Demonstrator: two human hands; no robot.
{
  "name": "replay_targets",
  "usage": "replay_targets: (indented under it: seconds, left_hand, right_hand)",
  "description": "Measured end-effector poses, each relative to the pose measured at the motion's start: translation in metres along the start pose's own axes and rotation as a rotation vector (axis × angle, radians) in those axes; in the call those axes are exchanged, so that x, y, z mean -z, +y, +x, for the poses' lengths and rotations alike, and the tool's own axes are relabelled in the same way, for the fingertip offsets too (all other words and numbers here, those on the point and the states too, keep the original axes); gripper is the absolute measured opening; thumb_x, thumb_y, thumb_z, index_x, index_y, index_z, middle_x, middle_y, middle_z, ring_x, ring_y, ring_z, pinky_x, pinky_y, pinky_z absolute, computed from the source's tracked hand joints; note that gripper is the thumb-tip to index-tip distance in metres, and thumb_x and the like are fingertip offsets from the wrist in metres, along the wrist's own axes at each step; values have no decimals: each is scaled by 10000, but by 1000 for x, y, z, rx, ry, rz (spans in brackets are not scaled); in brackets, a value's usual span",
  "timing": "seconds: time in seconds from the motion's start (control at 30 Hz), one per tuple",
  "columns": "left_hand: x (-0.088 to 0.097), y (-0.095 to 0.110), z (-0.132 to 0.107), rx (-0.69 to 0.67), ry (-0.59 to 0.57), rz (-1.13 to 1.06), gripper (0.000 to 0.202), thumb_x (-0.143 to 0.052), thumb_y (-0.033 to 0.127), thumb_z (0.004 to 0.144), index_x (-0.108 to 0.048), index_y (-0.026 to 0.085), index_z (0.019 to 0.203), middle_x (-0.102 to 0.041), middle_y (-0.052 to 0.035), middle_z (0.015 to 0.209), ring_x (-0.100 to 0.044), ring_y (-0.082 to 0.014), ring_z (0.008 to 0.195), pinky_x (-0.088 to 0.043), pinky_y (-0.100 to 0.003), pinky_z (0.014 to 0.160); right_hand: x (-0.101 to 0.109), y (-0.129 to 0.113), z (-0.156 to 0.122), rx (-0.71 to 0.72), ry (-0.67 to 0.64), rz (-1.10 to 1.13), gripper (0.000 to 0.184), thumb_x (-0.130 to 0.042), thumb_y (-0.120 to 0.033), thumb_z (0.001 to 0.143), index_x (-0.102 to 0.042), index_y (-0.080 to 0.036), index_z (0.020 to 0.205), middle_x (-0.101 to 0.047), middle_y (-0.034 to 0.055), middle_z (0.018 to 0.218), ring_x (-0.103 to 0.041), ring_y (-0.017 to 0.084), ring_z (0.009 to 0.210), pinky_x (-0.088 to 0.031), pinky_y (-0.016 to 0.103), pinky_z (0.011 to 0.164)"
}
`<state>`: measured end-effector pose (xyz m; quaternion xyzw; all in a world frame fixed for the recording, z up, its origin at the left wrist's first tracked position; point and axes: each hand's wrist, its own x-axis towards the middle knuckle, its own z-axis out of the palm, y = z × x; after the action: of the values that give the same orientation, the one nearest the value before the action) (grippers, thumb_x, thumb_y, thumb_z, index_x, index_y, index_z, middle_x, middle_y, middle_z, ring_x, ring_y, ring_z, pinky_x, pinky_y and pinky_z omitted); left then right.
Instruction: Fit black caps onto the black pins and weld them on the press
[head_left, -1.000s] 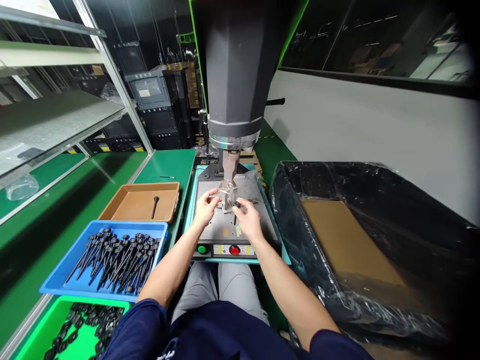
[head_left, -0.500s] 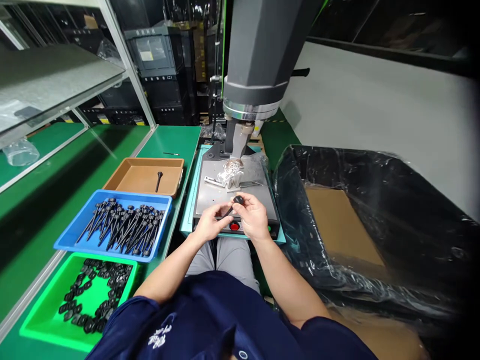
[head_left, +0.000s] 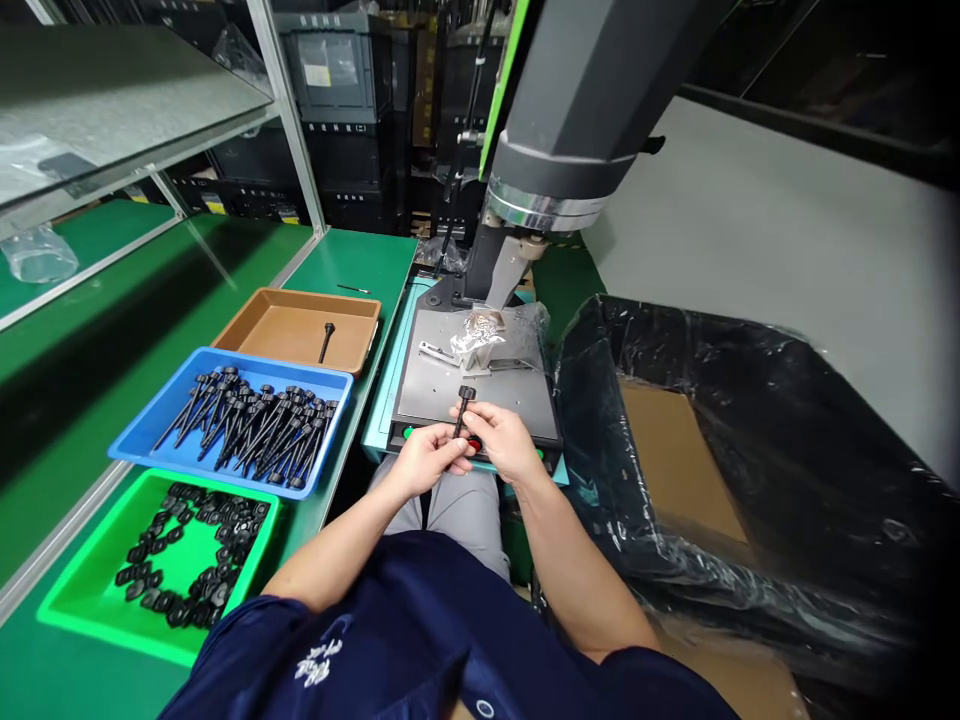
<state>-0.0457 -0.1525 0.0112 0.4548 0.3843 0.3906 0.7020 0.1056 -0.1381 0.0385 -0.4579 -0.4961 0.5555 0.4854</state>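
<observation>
Between both hands, in front of the machine's plate, stands a black knobbed rod [head_left: 463, 405], its wide head up. My left hand [head_left: 429, 460] pinches its lower shaft; my right hand [head_left: 501, 440] has fingers closed around it just below the head. Behind them is a press-like machine [head_left: 555, 150] whose pale tip points down to a fixture [head_left: 480, 345] wrapped in clear plastic. A red button [head_left: 474, 444] on the machine base is partly covered by my fingers. To the left, a blue tray [head_left: 150, 447] holds many similar knobbed rods.
A green tray [head_left: 82, 600] with small black caps stands nearest on the left. A brown tray [head_left: 277, 325] holding one knobbed rod lies behind the blue one. At right stands a large bin [head_left: 600, 400] lined with black plastic, with cardboard [head_left: 675, 450] inside.
The knobbed rod has turned from slanting to nearly upright, with its head now showing above my fingers. My left hand still holds its lower part. The whole view has shifted slightly.
</observation>
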Motion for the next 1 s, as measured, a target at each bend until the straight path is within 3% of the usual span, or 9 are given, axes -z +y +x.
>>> replay_targets:
  seconds: [0.17, 0.3, 0.43, 0.57, 0.67, 0.77, 0.87, 1.0]
  left_hand:
    - [6, -1, -2, -47, -21, 50, 431, -712, 532, 780, -650, 139, 944, -723, -98, 902, -705, -178, 725, -571, -306, 679]
    - [13, 6, -12, -192, -5, 244, 347, -651, 472, 839, -658, 160, 992, -668, -37, 821, -618, -153, 694, -496, -276, 661]
    - [25, 19, -29, -268, 90, 562, 228, -572, 368, 894, -658, 160, 852, -563, 11, 696, -477, -119, 628, -383, -248, 605]
    - [48, 36, -40, -236, 213, 769, 183, -608, 304, 865, -660, 153, 775, -587, 13, 712, -510, -121, 676, -392, -233, 646]
    - [79, 59, -48, -182, 350, 958, 147, -640, 279, 835, -718, 162, 879, -666, -17, 807, -588, -149, 762, -434, -242, 715]
    - [126, 86, -64, -60, 512, 1251, 177, -617, 263, 835, -745, 181, 927, -712, -47, 867, -629, -188, 844, -456, -273, 794]
    - [180, 105, -90, 161, 682, 1430, 197, -609, 261, 830, -752, 196, 949, -737, -70, 941, -649, -218, 927, -469, -290, 834]
    - [245, 115, -122, 498, 924, 1460, 218, -613, 256, 815, -752, 207, 975, -737, -95, 1038, -652, -252, 1008, -486, -310, 842]
  right_hand:
    - [-5, -3, 2, -21, -9, 22, 344, -765, -475, 735, -702, -177, 895, -723, 47, 851, -634, 159, 665, -534, 282, 600]
    - [-14, 1, 6, -12, -17, 12, 394, -791, -508, 704, -688, -171, 879, -720, 62, 830, -669, 196, 743, -555, 331, 704]
    - [-33, 10, 14, 36, 21, -46, 417, -800, -538, 687, -660, -177, 845, -724, 66, 837, -681, 213, 789, -554, 362, 771]
    - [-52, 14, 19, 22, -69, -49, 475, -819, -569, 650, -657, -181, 872, -732, 76, 864, -690, 223, 828, -553, 374, 815]
    - [-55, 14, 18, -34, -121, -30, 534, -832, -587, 625, -660, -191, 940, -745, 87, 910, -703, 235, 870, -556, 396, 861]
    - [-48, 17, 14, -96, -127, -38, 542, -830, -604, 617, -670, -191, 929, -750, 90, 888, -713, 243, 857, -571, 404, 850]
    - [-36, 24, 9, -153, -141, -59, 548, -840, -609, 597, -679, -188, 908, -752, 91, 882, -718, 239, 843, -590, 376, 811]
    - [-22, 37, 1, -224, -115, -69, 573, -847, -613, 582, -681, -182, 920, -754, 96, 905, -720, 224, 828, -602, 322, 765]
